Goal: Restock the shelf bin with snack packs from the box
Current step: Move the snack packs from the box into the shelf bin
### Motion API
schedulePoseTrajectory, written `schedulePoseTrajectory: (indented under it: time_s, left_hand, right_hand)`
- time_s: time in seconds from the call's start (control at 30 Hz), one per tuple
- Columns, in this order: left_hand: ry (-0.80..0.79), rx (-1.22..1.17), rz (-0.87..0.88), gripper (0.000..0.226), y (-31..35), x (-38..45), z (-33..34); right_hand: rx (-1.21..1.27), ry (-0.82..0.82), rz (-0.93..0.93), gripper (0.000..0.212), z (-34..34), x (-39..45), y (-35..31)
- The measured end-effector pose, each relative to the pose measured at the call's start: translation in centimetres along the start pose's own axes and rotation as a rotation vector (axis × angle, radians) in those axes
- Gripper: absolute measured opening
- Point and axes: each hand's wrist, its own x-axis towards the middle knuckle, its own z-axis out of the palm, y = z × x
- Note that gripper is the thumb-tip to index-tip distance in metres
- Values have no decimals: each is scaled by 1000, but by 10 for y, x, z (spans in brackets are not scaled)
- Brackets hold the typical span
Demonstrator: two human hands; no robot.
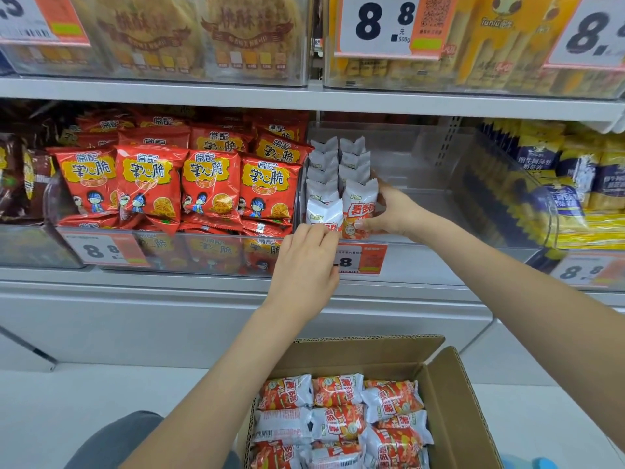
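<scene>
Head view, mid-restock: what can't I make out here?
- Price tag under the bin: the left hand covers its leading digit.
- Front left pack: lower part behind that hand.
- Box: near end cut off by the bottom edge, so its count is unknown.
- Right hand: its far fingers hidden behind the front right pack.

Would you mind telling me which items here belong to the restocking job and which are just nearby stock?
Job:
white snack packs standing in the clear bin
cardboard box of packs
left hand and right hand at the front packs

Nearby:
red noodle-snack bags
yellow-and-blue packs
price tags
</scene>
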Motion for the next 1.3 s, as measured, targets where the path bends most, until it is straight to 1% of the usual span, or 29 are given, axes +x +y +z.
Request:
schedulePoseTrajectory:
  time_s: [0.17,0.27,0.33,0.43,0.63,0.83,0.93,1.0,1.1,1.17,1.23,1.27,1.3]
  left_hand:
    - [-4,5,2,43,0,0,1]
    - [-6,6,0,44,0,0,0]
    - [-8,2,3,47,1,-1,0]
    - [-6,3,6,49,1,-2,-2]
    - [-16,8,10,50,0,-3,-1]
    - [-15,0,12,55,1,-4,-3]
    - [22,-3,12,59,-1,-6,-7]
    - [59,-21,14,60,-1,-11,-8]
    - [131,-14,26,52,1,-21,-8]
    - [147,14,52,45,2,-31,-1]
    - [84,40,78,40,3,-47,12]
    - [2,43,83,37,5,-58,19]
    - [-112,47,81,34,7,-71,26]
  right_hand:
    - [-33,-11,-13,87,3,-2,-4]
    - [3,33,13,93,3,-4,-5]
    - [22,82,29,90,2,-5,-6]
    - [-62,159,13,84,1,-6,-8]
    - [-118,150,-10,86,4,-7,-12]
    - [-109,120,-15,101,1,-9,-12]
    - [-99,185,-33,104,-6,-20,-18]
    - [-157,287,-78,96,-10,-33,-18]
    - [-205,404,-255,65,-6,-72,-11]
    - [-333,501,-368,47,3,-105,1]
    - [-430,559,-421,33,19,-136,23]
    - [-450,553,-418,28,31,-151,38]
    - [-466,520,-397,24,45,-165,55]
